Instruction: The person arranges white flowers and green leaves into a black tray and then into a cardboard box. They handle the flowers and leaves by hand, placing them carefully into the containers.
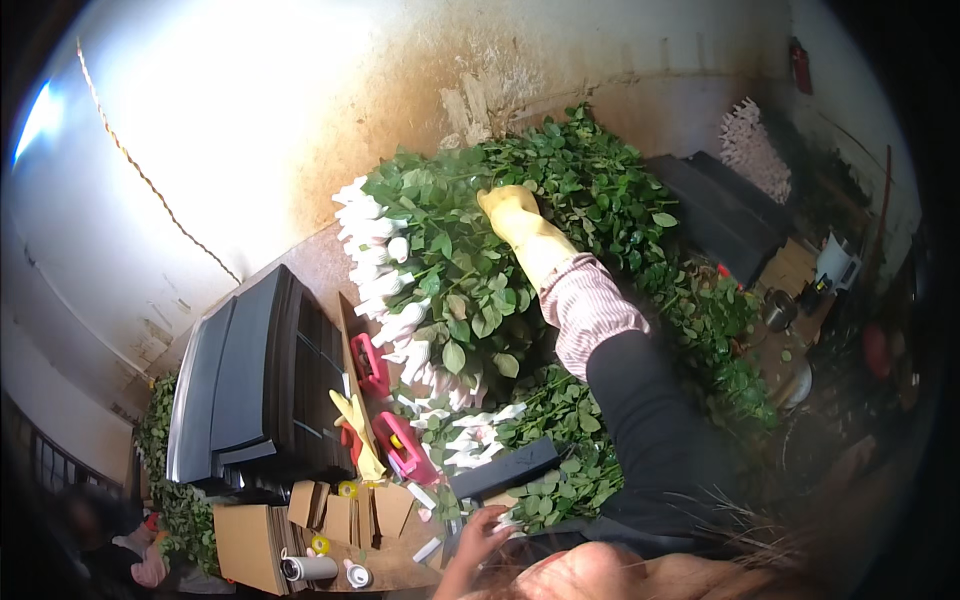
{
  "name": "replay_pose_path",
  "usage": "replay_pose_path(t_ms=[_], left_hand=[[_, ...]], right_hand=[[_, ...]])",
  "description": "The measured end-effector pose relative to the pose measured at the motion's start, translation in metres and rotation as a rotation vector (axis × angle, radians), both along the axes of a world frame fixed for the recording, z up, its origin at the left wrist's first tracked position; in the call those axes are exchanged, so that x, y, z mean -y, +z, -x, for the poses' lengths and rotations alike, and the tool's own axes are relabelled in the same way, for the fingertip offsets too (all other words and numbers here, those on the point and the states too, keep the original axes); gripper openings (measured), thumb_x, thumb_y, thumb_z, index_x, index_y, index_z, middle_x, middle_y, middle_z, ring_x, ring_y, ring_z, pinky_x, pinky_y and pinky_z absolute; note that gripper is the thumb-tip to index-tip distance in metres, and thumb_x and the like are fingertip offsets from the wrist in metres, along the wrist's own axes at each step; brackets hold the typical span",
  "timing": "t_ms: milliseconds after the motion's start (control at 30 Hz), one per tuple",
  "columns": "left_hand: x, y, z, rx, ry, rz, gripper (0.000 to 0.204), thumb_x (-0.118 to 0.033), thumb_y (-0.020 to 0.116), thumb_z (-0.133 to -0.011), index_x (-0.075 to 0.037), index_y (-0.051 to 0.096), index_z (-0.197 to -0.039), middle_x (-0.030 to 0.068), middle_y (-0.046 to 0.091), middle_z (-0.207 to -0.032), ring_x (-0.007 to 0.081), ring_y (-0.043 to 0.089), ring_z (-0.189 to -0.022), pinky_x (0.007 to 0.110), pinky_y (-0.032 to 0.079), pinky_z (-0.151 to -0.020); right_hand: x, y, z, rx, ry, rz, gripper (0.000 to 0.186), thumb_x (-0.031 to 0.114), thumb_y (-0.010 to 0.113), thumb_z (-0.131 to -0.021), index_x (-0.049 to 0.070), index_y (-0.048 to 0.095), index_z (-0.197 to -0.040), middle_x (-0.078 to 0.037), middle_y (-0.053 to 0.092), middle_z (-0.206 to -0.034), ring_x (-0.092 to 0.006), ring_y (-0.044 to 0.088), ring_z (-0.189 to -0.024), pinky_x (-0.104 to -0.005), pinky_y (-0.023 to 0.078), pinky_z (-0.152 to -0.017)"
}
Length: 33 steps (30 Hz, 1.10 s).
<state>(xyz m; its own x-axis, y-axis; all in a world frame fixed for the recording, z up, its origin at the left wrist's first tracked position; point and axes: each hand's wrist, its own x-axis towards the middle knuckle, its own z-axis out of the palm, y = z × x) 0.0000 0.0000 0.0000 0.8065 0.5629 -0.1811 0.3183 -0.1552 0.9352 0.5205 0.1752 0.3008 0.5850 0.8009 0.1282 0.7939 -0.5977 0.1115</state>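
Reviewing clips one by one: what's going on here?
The person's right hand, in a yellow glove, rests among a heap of leafy stems with white-wrapped heads along its left edge. The bare left hand is low in view, by a white piece; whether it grips that is unclear. Another yellow glove lies by a pink tape dispenser.

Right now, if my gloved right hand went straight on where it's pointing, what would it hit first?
Most likely the green rose leaves: your right hand seems to be right at or among them, though depth is unclear. Beyond them, the stained wall looks next.
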Motion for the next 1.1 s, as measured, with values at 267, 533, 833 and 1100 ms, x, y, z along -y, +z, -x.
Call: replay_pose_path(t_ms=[267,533,833,1100], left_hand=[[-0.011,0.003,-0.02,0.055,-0.036,-0.113,0.046,-0.014,0.085,-0.082,-0.005,0.068,-0.123,0.0067,0.064,-0.122,0.0179,0.065,-0.107,0.031,0.055,-0.091],[-0.011,-0.023,0.005,0.056,0.003,-0.01,0.043,-0.012,0.085,-0.081,-0.005,0.068,-0.12,0.0078,0.065,-0.121,0.0185,0.065,-0.107,0.031,0.055,-0.09],[-0.011,0.0,-0.007,0.024,-0.028,-0.03,0.045,-0.008,0.086,-0.079,-0.005,0.068,-0.121,0.0067,0.063,-0.119,0.0167,0.063,-0.104,0.03,0.055,-0.09],[-0.01,-0.011,-0.004,0.037,-0.03,-0.144,0.044,-0.01,0.087,-0.077,-0.004,0.069,-0.116,0.0124,0.066,-0.12,0.025,0.065,-0.107,0.035,0.055,-0.091]], right_hand=[[0.079,-0.001,-0.003,0.27,0.224,-0.433,0.039,0.034,0.046,-0.103,0.01,0.062,-0.128,-0.013,0.07,-0.109,-0.031,0.068,-0.103,-0.0434,0.052,-0.089],[0.163,-0.042,0.109,0.268,0.246,-0.208,0.032,0.016,0.063,-0.088,0.021,0.057,-0.12,-0.001,0.067,-0.093,-0.0199,0.069,-0.085,-0.0331,0.052,-0.06],[0.183,-0.195,0.144,0.159,0.274,0.009,0.032,0.017,0.061,-0.088,0.011,0.062,-0.119,-0.006,0.07,-0.098,-0.0209,0.072,-0.085,-0.0379,0.055,-0.061],[0.229,-0.164,0.159,-0.102,0.308,0.397,0.04,0.026,0.05,-0.101,0.015,0.054,-0.139,-0.007,0.069,-0.1,-0.0251,0.07,-0.088,-0.0406,0.057,-0.075]])
